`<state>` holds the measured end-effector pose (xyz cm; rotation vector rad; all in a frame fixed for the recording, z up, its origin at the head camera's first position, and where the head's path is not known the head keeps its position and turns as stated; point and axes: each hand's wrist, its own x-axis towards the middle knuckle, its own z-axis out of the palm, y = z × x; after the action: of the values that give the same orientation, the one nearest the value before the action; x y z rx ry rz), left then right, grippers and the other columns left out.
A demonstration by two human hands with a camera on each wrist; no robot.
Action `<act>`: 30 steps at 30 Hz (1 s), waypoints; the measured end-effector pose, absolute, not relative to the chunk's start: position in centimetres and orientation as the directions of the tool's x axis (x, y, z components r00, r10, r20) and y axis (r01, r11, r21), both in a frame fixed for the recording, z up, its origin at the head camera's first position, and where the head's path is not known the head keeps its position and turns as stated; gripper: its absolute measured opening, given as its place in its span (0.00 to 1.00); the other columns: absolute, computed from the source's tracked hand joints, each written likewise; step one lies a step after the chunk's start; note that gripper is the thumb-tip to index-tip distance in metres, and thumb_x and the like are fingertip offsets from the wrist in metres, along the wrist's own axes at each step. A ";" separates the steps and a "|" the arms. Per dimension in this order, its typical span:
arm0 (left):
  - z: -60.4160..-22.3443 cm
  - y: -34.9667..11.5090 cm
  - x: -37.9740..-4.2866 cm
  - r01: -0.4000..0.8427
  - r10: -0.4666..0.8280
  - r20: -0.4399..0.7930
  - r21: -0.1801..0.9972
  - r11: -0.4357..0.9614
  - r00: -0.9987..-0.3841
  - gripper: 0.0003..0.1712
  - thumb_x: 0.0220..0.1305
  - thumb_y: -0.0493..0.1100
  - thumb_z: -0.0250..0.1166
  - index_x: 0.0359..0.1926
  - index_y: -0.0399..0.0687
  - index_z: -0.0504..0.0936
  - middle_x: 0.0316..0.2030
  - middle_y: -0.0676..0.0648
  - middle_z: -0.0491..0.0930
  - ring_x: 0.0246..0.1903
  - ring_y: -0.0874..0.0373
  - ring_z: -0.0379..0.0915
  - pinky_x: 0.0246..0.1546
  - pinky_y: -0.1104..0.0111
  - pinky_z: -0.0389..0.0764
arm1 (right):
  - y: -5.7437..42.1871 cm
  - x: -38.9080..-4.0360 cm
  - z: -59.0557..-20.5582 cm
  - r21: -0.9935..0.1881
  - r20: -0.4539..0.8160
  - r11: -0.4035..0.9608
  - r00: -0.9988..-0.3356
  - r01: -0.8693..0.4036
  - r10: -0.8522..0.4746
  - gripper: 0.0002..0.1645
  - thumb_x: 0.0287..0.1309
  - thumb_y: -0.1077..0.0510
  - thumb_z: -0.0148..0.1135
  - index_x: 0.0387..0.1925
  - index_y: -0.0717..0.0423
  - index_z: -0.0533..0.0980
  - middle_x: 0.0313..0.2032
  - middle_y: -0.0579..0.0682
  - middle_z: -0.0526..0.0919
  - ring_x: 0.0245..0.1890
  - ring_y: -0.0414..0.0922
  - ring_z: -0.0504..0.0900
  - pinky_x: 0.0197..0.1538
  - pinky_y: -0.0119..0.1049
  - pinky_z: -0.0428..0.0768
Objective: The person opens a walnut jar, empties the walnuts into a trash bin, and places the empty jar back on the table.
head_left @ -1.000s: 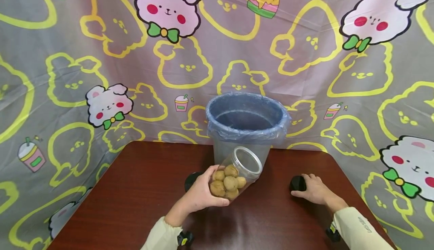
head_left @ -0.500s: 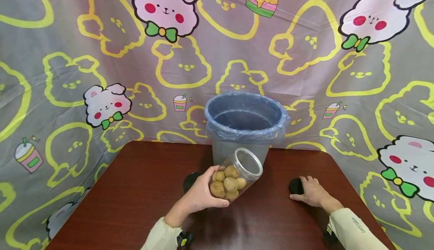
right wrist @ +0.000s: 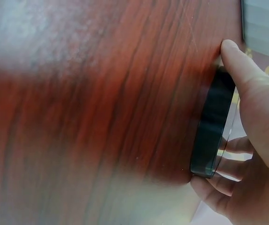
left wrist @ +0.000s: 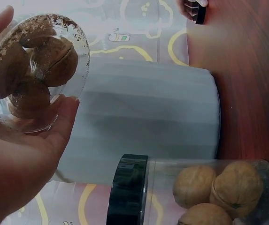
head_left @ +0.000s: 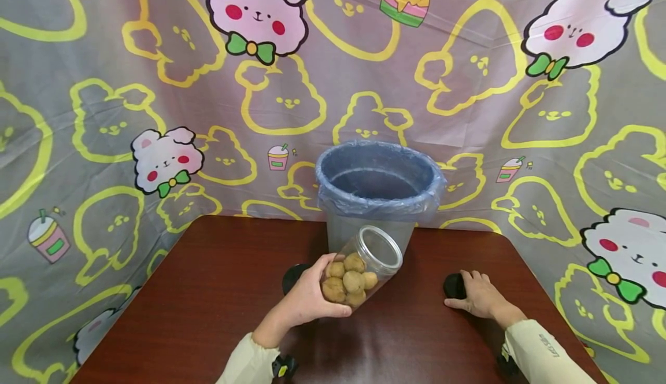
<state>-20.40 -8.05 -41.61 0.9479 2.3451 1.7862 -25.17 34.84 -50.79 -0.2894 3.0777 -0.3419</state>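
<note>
Right hand [head_left: 483, 297] and black lid [head_left: 454, 286] had shifted slightly, right of the bin [head_left: 340, 233] in head view; before it, the left hand [head_left: 309, 300] gripped a tilted walnut jar [head_left: 384, 276], mostly hiding another jar [head_left: 291, 279], cropped in left wrist view. Right wrist: partly hidden fingers [right wrist: 214, 194] pinched the lid.

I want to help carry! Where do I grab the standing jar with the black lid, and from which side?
Probably hold the standing jar by its clear wall, below the black lid, coming from the person's left: that wall is straight and upright, and the left hand, holding the tilted jar, crowds the right.
</note>
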 end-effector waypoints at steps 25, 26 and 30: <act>-40.3 -9.7 -20.0 0.531 0.432 0.417 0.827 0.186 -0.800 0.51 0.35 0.40 0.80 0.63 0.45 0.63 0.49 0.46 0.75 0.43 0.58 0.73 0.44 0.67 0.74 | 33.9 -25.3 -47.0 -0.270 0.095 0.941 -0.978 -0.205 -0.186 0.45 0.62 0.38 0.55 0.57 0.78 0.63 0.54 0.76 0.67 0.54 0.73 0.63 0.51 0.63 0.66; -40.2 -9.7 -20.0 0.534 0.431 0.420 0.825 0.186 -0.799 0.51 0.36 0.41 0.80 0.63 0.47 0.64 0.49 0.47 0.75 0.43 0.58 0.73 0.44 0.67 0.74 | 33.8 -25.3 -46.4 -0.281 0.114 0.936 -0.976 -0.212 -0.187 0.42 0.62 0.41 0.56 0.56 0.78 0.64 0.53 0.75 0.68 0.54 0.72 0.65 0.50 0.62 0.67; -39.8 -9.9 -20.1 0.537 0.426 0.426 0.824 0.180 -0.798 0.50 0.36 0.43 0.80 0.62 0.50 0.64 0.48 0.47 0.75 0.42 0.56 0.74 0.43 0.66 0.75 | 33.2 -25.3 -43.9 -0.317 0.195 0.917 -0.963 -0.244 -0.188 0.33 0.62 0.48 0.57 0.55 0.75 0.68 0.51 0.71 0.72 0.52 0.67 0.71 0.49 0.59 0.69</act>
<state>-20.10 -9.88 -39.82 1.0181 2.4876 1.8110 -25.32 33.20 -43.89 -0.3668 3.2327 -0.5677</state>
